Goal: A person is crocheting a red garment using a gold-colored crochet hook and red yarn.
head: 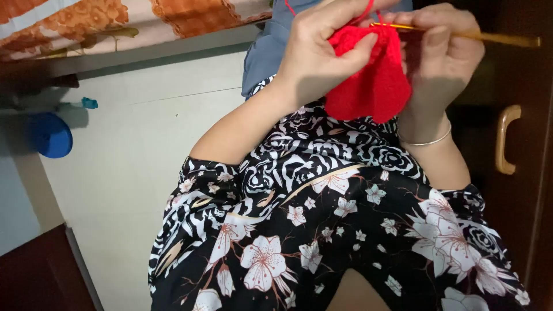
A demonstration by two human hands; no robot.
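Blue round object (50,135) and cabinet handle (504,139) flank hands' red crochet piece (371,80)

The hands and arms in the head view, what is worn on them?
Both forearms are bare. The right hand has a thin silver bangle at the wrist. The left hand wears nothing visible. Short black-and-white floral sleeves end near the elbows.

Open floor (132,173) lies left; a dark door (527,115), seemingly close, blocks right.
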